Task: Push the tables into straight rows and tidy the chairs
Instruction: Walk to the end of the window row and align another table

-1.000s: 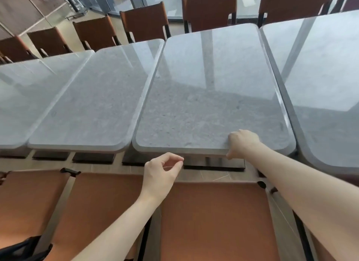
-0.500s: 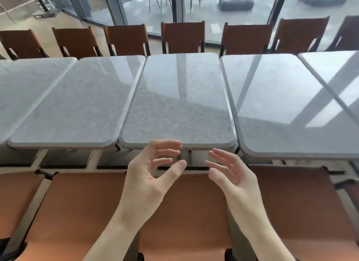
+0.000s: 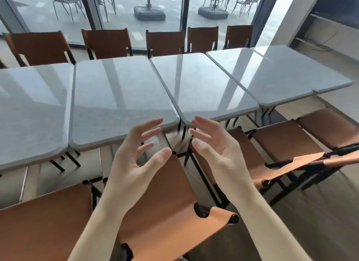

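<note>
Several grey stone-topped tables stand side by side in a row. The middle table (image 3: 120,97) lies straight ahead, and the table to its right (image 3: 202,86) nearly touches it at the near corners. My left hand (image 3: 136,157) and my right hand (image 3: 215,150) hover in the air, palms facing each other, fingers spread and loosely bent, holding nothing. Both hang just short of the tables' near edge, above a brown leather chair (image 3: 165,202). More brown chairs (image 3: 281,144) stand on my side at the right.
A line of brown chairs (image 3: 165,41) faces me across the tables, in front of glass windows. A wall and shelf (image 3: 320,37) close off the far right. Floor shows at the right beyond the last table (image 3: 275,74).
My right hand has let go of the table's near edge. Both hands have risen into the air with spread fingers, and the view has swung right along the row.
</note>
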`<action>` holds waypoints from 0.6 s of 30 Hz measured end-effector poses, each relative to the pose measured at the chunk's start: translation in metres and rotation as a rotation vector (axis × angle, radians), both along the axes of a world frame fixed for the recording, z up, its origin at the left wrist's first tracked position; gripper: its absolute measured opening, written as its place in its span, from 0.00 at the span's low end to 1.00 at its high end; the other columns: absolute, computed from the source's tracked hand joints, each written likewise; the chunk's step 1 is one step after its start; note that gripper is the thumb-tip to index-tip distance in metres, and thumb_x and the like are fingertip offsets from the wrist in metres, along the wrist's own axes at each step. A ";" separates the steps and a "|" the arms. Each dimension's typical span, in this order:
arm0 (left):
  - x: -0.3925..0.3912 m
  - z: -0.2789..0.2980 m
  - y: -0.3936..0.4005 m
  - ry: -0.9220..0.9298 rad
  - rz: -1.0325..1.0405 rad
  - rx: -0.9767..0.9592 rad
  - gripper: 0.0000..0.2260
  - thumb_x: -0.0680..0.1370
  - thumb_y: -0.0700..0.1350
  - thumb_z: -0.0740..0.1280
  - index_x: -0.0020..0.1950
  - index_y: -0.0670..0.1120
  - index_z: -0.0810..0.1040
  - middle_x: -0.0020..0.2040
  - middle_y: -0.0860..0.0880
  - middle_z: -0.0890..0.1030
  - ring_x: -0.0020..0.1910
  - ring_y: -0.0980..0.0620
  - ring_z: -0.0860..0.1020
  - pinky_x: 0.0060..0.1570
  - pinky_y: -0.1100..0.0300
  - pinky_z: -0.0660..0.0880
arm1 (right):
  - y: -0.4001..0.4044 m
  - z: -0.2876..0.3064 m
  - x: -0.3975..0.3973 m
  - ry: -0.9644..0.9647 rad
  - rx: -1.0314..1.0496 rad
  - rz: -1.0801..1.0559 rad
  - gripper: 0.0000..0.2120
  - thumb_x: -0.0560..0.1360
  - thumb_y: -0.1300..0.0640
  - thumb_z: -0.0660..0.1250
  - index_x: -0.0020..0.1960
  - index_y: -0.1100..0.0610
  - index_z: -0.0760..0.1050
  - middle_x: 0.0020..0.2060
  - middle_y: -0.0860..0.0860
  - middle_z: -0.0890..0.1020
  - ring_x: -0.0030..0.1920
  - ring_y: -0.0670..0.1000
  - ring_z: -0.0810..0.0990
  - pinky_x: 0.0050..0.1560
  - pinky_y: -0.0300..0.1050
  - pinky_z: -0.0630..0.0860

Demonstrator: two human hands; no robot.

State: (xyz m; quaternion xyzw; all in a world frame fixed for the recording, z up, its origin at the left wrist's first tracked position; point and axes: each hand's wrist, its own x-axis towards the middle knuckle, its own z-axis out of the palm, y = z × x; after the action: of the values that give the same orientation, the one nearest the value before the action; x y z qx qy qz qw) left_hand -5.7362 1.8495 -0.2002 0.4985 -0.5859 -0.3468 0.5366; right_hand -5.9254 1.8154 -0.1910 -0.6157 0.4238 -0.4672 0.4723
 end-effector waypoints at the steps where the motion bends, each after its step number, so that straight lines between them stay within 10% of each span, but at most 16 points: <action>1: -0.001 0.002 0.004 0.006 -0.028 -0.002 0.24 0.74 0.56 0.68 0.70 0.56 0.72 0.68 0.61 0.77 0.67 0.57 0.77 0.64 0.52 0.74 | 0.007 0.002 0.000 -0.011 -0.013 -0.027 0.17 0.78 0.58 0.69 0.66 0.46 0.76 0.63 0.42 0.81 0.64 0.45 0.80 0.64 0.50 0.77; 18: -0.064 0.054 0.024 -0.040 -0.263 -0.129 0.22 0.76 0.55 0.67 0.70 0.53 0.72 0.67 0.58 0.78 0.64 0.56 0.79 0.63 0.48 0.77 | 0.067 0.051 -0.064 -0.117 -0.109 -0.256 0.16 0.79 0.65 0.66 0.65 0.53 0.77 0.59 0.45 0.83 0.60 0.46 0.82 0.65 0.53 0.77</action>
State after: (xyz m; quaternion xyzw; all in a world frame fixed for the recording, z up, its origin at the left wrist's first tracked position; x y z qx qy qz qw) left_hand -5.8002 1.8738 -0.1464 0.3888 -0.6778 -0.3654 0.5058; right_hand -5.9890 1.8819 -0.1396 -0.5530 0.4446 -0.5810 0.3987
